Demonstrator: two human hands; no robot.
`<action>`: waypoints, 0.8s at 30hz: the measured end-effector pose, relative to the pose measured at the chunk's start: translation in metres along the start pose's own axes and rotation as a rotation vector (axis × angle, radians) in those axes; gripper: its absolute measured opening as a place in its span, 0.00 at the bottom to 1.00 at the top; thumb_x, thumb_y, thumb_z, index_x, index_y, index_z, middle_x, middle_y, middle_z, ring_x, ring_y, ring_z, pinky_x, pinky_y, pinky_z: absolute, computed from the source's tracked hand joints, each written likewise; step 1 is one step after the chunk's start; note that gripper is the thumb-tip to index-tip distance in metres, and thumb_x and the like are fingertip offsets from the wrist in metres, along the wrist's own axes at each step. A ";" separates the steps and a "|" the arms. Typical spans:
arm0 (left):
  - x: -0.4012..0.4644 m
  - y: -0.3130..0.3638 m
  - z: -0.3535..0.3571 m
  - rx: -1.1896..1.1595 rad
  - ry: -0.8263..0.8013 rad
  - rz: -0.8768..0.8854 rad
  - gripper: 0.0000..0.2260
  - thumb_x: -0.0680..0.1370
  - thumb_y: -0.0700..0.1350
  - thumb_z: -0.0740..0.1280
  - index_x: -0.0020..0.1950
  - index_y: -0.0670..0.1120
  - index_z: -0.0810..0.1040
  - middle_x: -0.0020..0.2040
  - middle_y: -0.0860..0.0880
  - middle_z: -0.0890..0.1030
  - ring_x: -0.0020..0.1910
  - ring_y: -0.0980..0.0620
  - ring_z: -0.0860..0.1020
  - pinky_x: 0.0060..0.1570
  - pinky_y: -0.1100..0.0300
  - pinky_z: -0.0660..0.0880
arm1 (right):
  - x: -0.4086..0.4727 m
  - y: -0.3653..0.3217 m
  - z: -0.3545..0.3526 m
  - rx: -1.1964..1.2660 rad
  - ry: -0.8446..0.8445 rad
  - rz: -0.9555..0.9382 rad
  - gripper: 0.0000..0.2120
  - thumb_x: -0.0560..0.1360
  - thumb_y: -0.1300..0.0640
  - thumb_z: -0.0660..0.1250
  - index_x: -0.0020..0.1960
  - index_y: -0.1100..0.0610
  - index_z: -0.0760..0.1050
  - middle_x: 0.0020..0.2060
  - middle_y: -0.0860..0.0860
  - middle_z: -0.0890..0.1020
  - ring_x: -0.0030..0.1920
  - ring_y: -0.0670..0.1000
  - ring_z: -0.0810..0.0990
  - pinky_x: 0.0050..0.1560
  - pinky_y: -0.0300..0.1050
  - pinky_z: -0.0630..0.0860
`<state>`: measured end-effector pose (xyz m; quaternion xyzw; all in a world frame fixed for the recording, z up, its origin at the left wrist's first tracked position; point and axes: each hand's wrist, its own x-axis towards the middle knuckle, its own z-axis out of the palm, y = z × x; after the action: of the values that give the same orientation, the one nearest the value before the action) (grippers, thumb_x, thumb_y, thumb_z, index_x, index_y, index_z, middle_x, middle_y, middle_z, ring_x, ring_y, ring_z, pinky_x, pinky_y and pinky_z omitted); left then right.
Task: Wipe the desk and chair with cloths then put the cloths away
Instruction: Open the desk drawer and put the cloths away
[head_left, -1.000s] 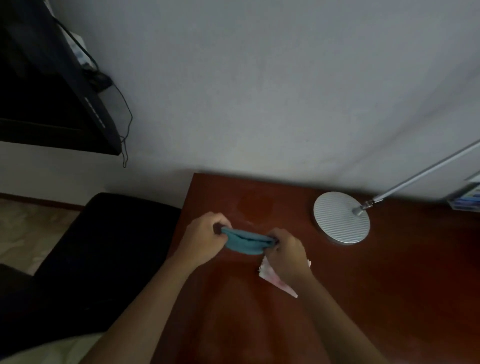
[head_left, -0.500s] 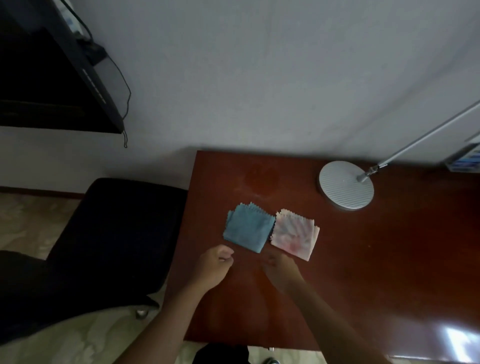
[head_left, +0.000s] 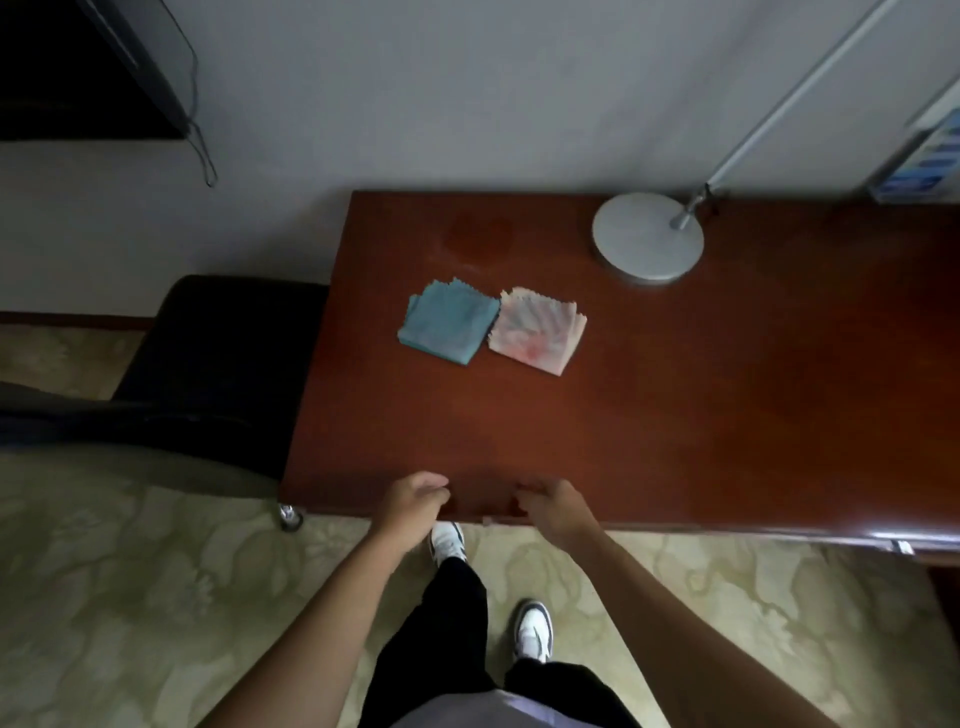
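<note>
Cloths sit folded on the red-brown desk, a blue cloth touching a pink-patterned cloth at one edge, both near the lamp base. Squared and laid flat like that, they look set down for good, so the task seems close to finished. Well apart from them, at the desk's near edge, the left hand and right hand hang with loosely curled fingers, grasping nothing. A black chair stands just beside the desk's left end.
</note>
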<state>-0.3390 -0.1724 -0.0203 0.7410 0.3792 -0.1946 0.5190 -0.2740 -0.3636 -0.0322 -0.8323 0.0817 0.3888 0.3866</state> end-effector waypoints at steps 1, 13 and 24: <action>-0.008 -0.010 0.010 -0.026 0.025 -0.028 0.08 0.78 0.40 0.68 0.56 0.45 0.82 0.47 0.44 0.82 0.52 0.46 0.80 0.55 0.54 0.75 | -0.005 0.016 0.001 0.002 -0.012 0.029 0.10 0.68 0.50 0.65 0.45 0.48 0.83 0.44 0.52 0.85 0.46 0.57 0.82 0.51 0.50 0.79; -0.020 -0.043 0.072 0.209 -0.162 -0.177 0.30 0.79 0.46 0.64 0.80 0.51 0.58 0.75 0.47 0.68 0.56 0.51 0.75 0.55 0.62 0.70 | -0.055 0.089 0.014 0.333 -0.059 0.213 0.09 0.82 0.62 0.59 0.61 0.60 0.73 0.37 0.55 0.76 0.32 0.49 0.73 0.23 0.33 0.68; 0.018 -0.080 0.100 0.048 0.045 -0.149 0.06 0.78 0.49 0.70 0.48 0.47 0.81 0.46 0.53 0.82 0.52 0.48 0.81 0.57 0.54 0.77 | -0.061 0.085 0.031 0.356 0.035 0.179 0.15 0.82 0.59 0.60 0.67 0.60 0.72 0.44 0.55 0.80 0.37 0.47 0.78 0.33 0.35 0.74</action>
<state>-0.3779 -0.2439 -0.1209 0.7272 0.4400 -0.2250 0.4764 -0.3708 -0.4100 -0.0502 -0.7468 0.2295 0.3865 0.4902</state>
